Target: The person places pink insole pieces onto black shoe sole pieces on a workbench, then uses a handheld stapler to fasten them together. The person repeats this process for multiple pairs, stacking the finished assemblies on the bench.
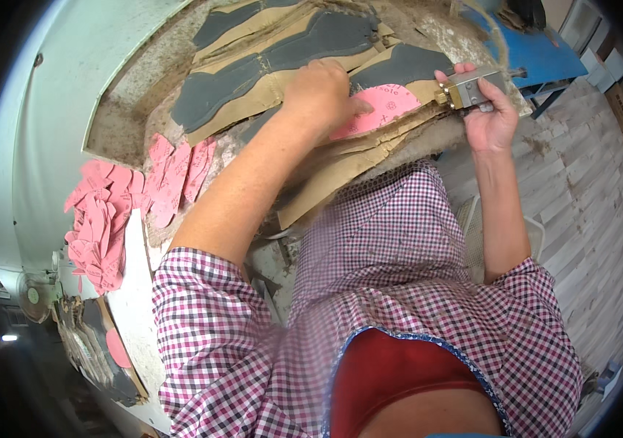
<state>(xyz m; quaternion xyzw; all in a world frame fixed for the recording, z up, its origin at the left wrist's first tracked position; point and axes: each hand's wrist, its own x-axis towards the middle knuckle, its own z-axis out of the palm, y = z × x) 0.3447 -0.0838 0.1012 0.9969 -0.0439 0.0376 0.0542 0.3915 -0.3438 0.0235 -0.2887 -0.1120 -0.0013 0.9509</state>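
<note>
My left hand (pixel 318 95) is closed, its thumb lying over the edge of a pink rounded piece of sheet (pixel 388 102). Beneath it are dark grey shaped pieces (pixel 318 40) stuck along tan sheets (pixel 253 111), some of them stacked in layers. The undersides of the left fingers are hidden. To the right, my right hand (pixel 492 109) grips a small metal spray gun (pixel 472 89) with a brass nozzle, which points left toward the pink piece.
A heap of pink cut pieces (pixel 100 226) lies left of my left forearm, with a few more pink strips (pixel 172 175) beside it. Fuzzy residue coats the worktable (pixel 125 117). A blue table (pixel 545 62) stands at far right, near cardboard boxes (pixel 621 106). Dark-and-tan sheets (pixel 96 343) sit lower left.
</note>
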